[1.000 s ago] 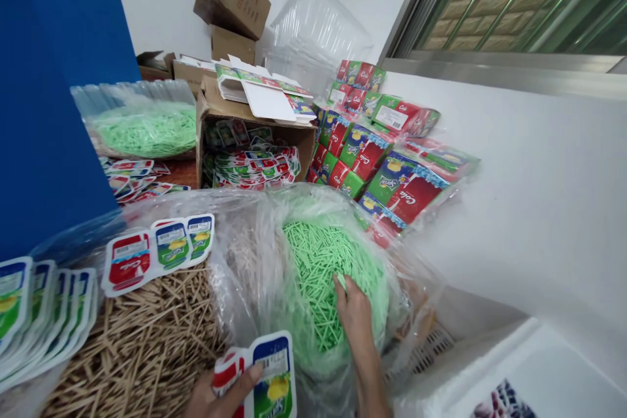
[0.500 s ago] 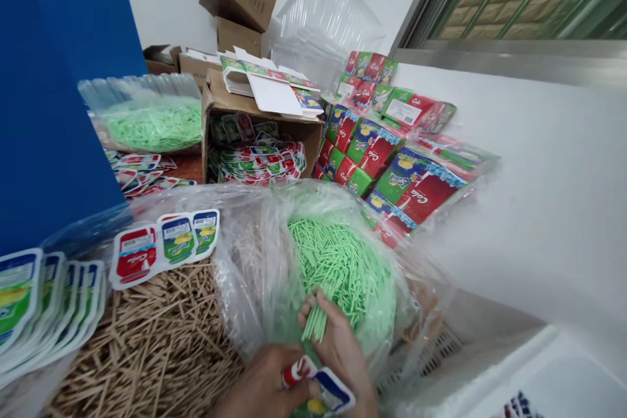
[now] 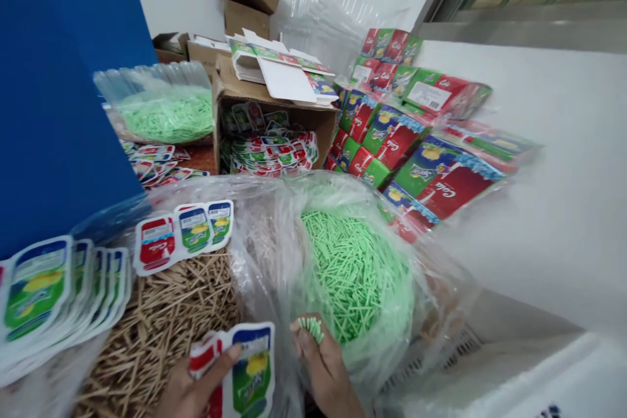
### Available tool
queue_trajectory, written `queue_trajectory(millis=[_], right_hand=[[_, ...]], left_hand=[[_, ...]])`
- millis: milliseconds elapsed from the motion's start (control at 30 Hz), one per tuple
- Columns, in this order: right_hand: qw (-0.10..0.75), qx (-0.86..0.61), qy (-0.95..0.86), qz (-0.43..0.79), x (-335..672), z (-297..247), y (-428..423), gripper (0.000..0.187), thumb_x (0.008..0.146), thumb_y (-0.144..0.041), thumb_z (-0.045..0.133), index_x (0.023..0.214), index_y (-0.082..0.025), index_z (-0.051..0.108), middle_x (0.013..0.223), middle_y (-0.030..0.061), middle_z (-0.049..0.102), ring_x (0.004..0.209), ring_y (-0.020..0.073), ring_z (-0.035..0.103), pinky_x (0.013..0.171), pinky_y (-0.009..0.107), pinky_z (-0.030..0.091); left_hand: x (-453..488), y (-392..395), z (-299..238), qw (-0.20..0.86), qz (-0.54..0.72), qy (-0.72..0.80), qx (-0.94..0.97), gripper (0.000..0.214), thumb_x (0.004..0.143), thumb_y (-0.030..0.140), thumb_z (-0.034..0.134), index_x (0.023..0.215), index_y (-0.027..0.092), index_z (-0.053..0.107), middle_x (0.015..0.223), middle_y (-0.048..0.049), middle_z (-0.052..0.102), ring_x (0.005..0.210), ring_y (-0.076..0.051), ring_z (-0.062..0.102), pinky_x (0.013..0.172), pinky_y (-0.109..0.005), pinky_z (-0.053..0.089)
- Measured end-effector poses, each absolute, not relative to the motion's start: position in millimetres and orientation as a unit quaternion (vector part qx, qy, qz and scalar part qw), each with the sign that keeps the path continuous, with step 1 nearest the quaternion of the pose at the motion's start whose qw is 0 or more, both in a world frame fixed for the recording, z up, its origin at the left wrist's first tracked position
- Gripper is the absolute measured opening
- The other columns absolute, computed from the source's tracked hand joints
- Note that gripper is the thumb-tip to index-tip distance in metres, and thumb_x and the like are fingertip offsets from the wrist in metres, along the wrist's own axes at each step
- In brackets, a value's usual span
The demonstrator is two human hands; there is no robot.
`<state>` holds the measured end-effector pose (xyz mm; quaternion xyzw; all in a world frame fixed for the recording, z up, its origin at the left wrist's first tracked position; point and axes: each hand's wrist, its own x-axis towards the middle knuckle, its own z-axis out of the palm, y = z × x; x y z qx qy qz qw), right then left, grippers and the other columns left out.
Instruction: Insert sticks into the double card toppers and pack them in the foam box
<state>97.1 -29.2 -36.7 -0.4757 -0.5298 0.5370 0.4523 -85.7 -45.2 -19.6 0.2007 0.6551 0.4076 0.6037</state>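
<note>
My right hand (image 3: 324,366) pinches a small bundle of green sticks (image 3: 311,328) at the near edge of a clear plastic bag (image 3: 287,255) full of loose green sticks (image 3: 355,277). My left hand (image 3: 183,392), at the bottom edge, holds a printed label card (image 3: 245,372) with red, blue and green panels, thumb across its face. Beside it lies a heap of tan wooden sticks (image 3: 157,320) with another label card (image 3: 183,233) resting on top.
A fanned stack of label cards (image 3: 53,300) sits at the left under a blue panel (image 3: 53,111). Behind are a second bag of green sticks (image 3: 164,111), a cardboard box of cards (image 3: 269,137), stacked printed cartons (image 3: 416,144) and a white surface (image 3: 548,196) at right.
My right hand has drawn back from the green pile with a pinched bundle of sticks. My left hand has moved left and turned the label card face up.
</note>
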Motion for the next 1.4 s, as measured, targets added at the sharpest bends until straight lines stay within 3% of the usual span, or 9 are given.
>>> queue_trajectory(millis=[133, 367, 700, 967, 1133, 1267, 1400], right_hand=[[0.419, -0.458, -0.583, 0.525, 73, -41, -37, 0.036, 0.092, -0.05, 0.039, 0.096, -0.023, 0.061, 0.067, -0.0018, 0.049, 0.062, 0.0139, 0.046, 0.064, 0.026, 0.04], [0.381, -0.461, -0.593, 0.539, 39, -45, -51, 0.037, 0.091, -0.053, 0.039, 0.092, -0.024, 0.062, 0.071, -0.001, 0.055, 0.067, 0.0151, 0.05, 0.069, 0.026, 0.041], [0.339, -0.428, -0.636, 0.545, 33, -59, -45, 0.034, 0.094, -0.047, 0.035, 0.095, -0.024, 0.058, 0.071, -0.0015, 0.052, 0.067, 0.0146, 0.05, 0.066, 0.024, 0.042], [0.376, -0.494, -0.564, 0.544, 23, -44, -50, 0.043, 0.085, -0.061, 0.042, 0.085, -0.024, 0.063, 0.066, -0.002, 0.052, 0.063, 0.0154, 0.05, 0.066, 0.026, 0.041], [0.375, -0.49, -0.571, 0.542, 23, -43, -49, 0.041, 0.086, -0.06, 0.043, 0.084, -0.024, 0.062, 0.065, -0.0024, 0.05, 0.063, 0.0155, 0.048, 0.066, 0.026, 0.041], [0.377, -0.485, -0.567, 0.548, 25, -44, -50, 0.039, 0.087, -0.058, 0.043, 0.083, -0.024, 0.061, 0.065, -0.003, 0.048, 0.063, 0.0149, 0.046, 0.064, 0.025, 0.039], [0.377, -0.479, -0.575, 0.546, 27, -50, -50, 0.039, 0.089, -0.055, 0.041, 0.08, -0.023, 0.059, 0.065, -0.0032, 0.046, 0.062, 0.0141, 0.043, 0.063, 0.025, 0.037]], left_hand=[[-118, -52, -25, 0.528, 0.446, 0.706, 0.154, 0.027, 0.059, 0.041, 0.07, 0.072, 0.019, 0.063, 0.052, -0.0015, 0.072, 0.053, -0.026, 0.07, 0.058, -0.036, 0.059], [-137, -71, -46, 0.494, 0.409, 0.739, 0.207, 0.038, 0.053, 0.051, 0.074, 0.064, 0.015, 0.068, 0.06, -0.0069, 0.074, 0.066, -0.03, 0.071, 0.059, -0.031, 0.056], [-141, -77, -43, 0.494, 0.427, 0.723, 0.226, 0.037, 0.057, 0.053, 0.071, 0.054, 0.017, 0.062, 0.05, -0.0005, 0.067, 0.054, -0.021, 0.065, 0.054, -0.025, 0.051], [-148, -78, -37, 0.457, 0.392, 0.731, 0.32, 0.034, 0.066, 0.052, 0.066, 0.061, 0.018, 0.066, 0.055, -0.0015, 0.07, 0.058, -0.022, 0.065, 0.057, -0.025, 0.051], [-149, -75, -36, 0.403, 0.418, 0.7, 0.416, 0.025, 0.068, 0.045, 0.066, 0.073, 0.021, 0.071, 0.073, -0.002, 0.075, 0.068, -0.021, 0.067, 0.066, -0.024, 0.051], [-148, -73, -39, 0.39, 0.381, 0.694, 0.471, 0.026, 0.074, 0.039, 0.06, 0.058, 0.021, 0.069, 0.06, -0.0012, 0.07, 0.058, -0.019, 0.063, 0.058, -0.023, 0.049], [-147, -71, -46, 0.343, 0.36, 0.714, 0.492, 0.025, 0.074, 0.038, 0.06, 0.059, 0.021, 0.07, 0.058, -0.0013, 0.068, 0.055, -0.018, 0.061, 0.056, -0.023, 0.047]])
